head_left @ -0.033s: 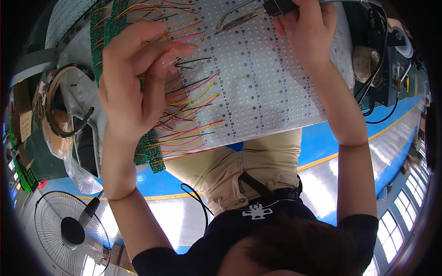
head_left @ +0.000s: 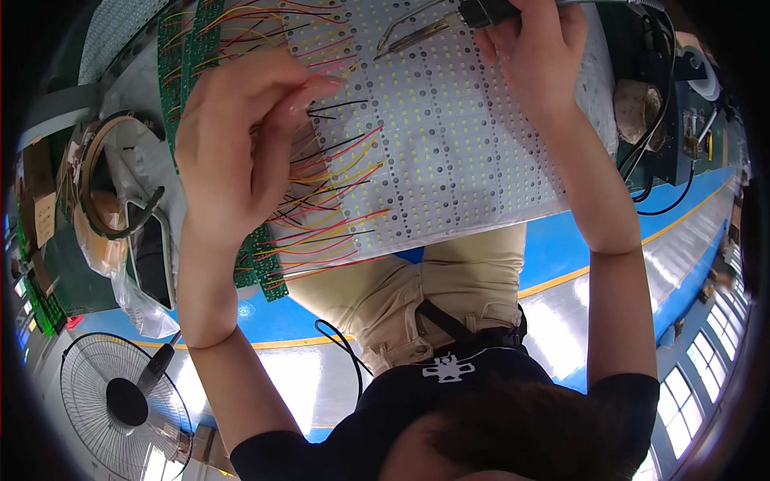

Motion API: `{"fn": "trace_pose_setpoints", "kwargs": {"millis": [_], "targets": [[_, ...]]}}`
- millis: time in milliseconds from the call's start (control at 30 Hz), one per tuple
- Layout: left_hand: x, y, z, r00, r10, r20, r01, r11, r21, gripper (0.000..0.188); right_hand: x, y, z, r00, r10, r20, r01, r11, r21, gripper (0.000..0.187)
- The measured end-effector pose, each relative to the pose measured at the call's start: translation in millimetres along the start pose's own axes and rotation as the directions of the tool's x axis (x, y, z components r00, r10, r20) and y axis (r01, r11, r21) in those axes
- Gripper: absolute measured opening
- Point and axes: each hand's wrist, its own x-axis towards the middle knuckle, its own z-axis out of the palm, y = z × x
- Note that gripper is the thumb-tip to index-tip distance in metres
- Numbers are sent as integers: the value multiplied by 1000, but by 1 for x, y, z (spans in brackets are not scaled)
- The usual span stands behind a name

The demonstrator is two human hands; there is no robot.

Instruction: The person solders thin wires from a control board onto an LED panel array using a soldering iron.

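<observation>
My left hand (head_left: 233,144) is over the green circuit boards (head_left: 261,256), thumb and index finger pinched together among the thin red, yellow and black wires (head_left: 337,172). What lies between the fingertips is too hidden to make out. Black wires show just beside the fingertips. My right hand (head_left: 541,56) is closed around the black handle of a soldering iron (head_left: 485,12). Its metal tip, with a curved tube alongside, points left over the pale panel (head_left: 449,160), which has rows of small yellowish pads and dark round holes. The wires spread from the boards onto this panel.
A brown ring-shaped roll (head_left: 100,176) and plastic bags lie at the left, near a phone-like dark slab (head_left: 152,260). A fan (head_left: 127,401) stands below. On the right are a dark device (head_left: 674,136) with cables, a pale brown lump (head_left: 638,112) and a white spool (head_left: 704,76).
My left hand's upper fingers have curled down and drawn in toward the thumb. My right hand and the soldering iron look unmoved.
</observation>
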Motion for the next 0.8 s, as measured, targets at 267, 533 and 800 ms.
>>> {"fn": "trace_pose_setpoints", "kwargs": {"millis": [267,533,800], "targets": [[6,-5,2,977,190,94,-210,928,308,19,0,-1,0,1000,-2,-25,2,1000,15,21],[4,-11,10,983,154,94,-179,899,399,19,-3,-1,2,1000,10,-5,-10,998,-63,20],[4,-11,17,990,112,80,-137,876,463,21,-5,1,3,999,29,-31,-31,997,-65,20]]}}
